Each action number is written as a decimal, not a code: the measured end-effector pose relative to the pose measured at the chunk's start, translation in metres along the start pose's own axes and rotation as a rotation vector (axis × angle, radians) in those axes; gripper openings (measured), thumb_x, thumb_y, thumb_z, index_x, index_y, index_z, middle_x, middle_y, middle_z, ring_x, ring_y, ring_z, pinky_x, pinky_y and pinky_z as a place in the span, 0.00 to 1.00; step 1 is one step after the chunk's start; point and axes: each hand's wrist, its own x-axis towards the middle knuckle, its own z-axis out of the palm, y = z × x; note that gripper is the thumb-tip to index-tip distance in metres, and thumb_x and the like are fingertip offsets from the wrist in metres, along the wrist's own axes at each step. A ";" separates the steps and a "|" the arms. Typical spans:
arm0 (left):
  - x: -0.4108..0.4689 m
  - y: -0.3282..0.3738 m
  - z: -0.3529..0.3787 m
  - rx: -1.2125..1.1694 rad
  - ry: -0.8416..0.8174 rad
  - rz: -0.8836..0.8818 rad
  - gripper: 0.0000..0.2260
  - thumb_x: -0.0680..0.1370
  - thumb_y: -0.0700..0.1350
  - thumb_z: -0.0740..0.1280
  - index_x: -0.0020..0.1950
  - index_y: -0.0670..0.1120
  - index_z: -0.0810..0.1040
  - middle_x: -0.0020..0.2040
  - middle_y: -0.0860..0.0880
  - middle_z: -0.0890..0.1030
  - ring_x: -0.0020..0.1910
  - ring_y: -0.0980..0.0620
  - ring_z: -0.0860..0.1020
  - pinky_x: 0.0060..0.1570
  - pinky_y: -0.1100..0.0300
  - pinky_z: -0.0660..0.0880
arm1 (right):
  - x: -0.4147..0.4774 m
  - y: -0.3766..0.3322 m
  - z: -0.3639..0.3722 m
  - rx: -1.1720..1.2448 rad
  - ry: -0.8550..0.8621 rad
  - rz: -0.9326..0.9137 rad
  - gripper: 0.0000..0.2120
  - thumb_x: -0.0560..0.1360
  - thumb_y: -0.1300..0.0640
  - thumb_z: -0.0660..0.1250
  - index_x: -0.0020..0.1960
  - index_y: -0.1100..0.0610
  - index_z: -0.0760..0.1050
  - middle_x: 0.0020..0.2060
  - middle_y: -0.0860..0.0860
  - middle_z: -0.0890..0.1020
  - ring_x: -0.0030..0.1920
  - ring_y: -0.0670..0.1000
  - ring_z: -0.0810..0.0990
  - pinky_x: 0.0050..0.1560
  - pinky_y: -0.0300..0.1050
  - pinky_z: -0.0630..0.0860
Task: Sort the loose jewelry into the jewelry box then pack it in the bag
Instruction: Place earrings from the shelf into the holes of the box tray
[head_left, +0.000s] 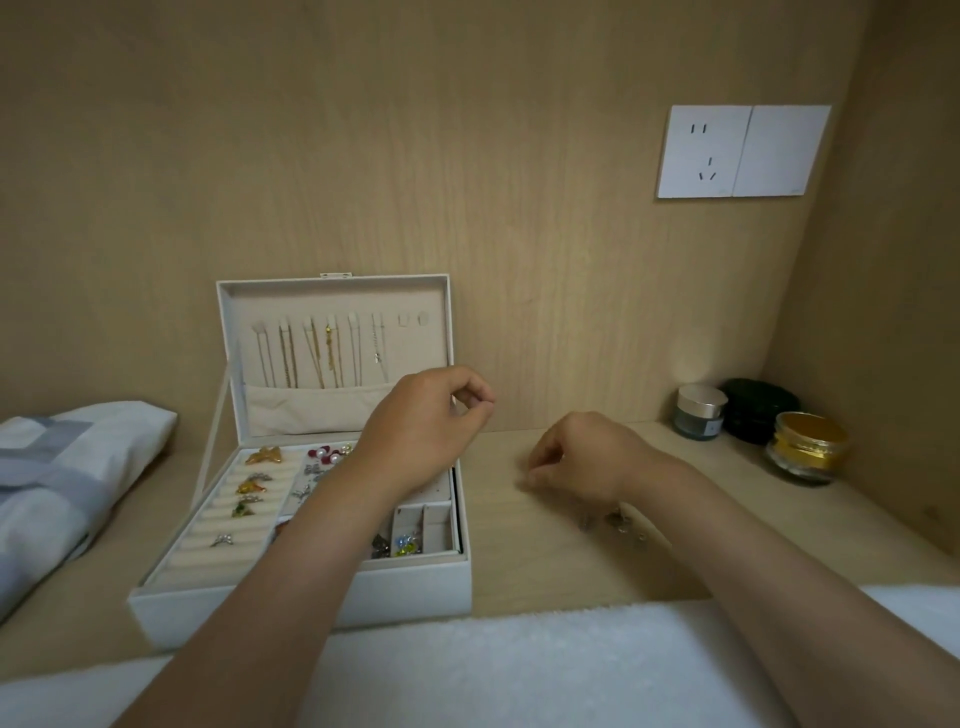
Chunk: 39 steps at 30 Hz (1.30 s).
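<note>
We see our left hand (426, 415) curled above the white padded box (415, 592), thumb pinching forefinger, contents unclear, right hand (576, 457) curled on the pale wood shelf (519, 571), grip unclear, near blurred small jewelry (613, 522)

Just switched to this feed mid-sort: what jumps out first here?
The open white jewelry box stands at centre-left, gold chains hanging in its upright lid and rings in its tray. The left hand hovers over it with fingertips pinched together, while the right hand is curled low at the wooden shelf, beside a few small loose silver pieces.
</note>
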 end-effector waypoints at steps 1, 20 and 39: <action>-0.001 0.000 -0.002 0.002 -0.003 -0.004 0.03 0.77 0.49 0.69 0.47 0.57 0.82 0.41 0.62 0.80 0.38 0.62 0.75 0.46 0.56 0.77 | 0.000 -0.002 0.001 -0.037 -0.014 -0.009 0.11 0.73 0.44 0.73 0.52 0.47 0.85 0.48 0.40 0.85 0.48 0.42 0.81 0.54 0.46 0.79; -0.041 -0.035 -0.053 -0.120 0.057 -0.108 0.08 0.74 0.44 0.75 0.41 0.57 0.83 0.39 0.57 0.83 0.41 0.54 0.79 0.46 0.60 0.77 | -0.009 -0.062 0.000 0.663 0.124 -0.284 0.10 0.75 0.67 0.72 0.42 0.52 0.82 0.32 0.51 0.82 0.33 0.47 0.79 0.31 0.40 0.76; -0.055 -0.058 -0.075 -0.296 0.057 -0.168 0.09 0.75 0.40 0.72 0.48 0.54 0.82 0.40 0.54 0.84 0.36 0.57 0.75 0.42 0.58 0.76 | -0.015 -0.134 0.029 0.521 0.148 -0.395 0.07 0.74 0.60 0.74 0.50 0.50 0.85 0.41 0.46 0.85 0.27 0.39 0.74 0.34 0.30 0.69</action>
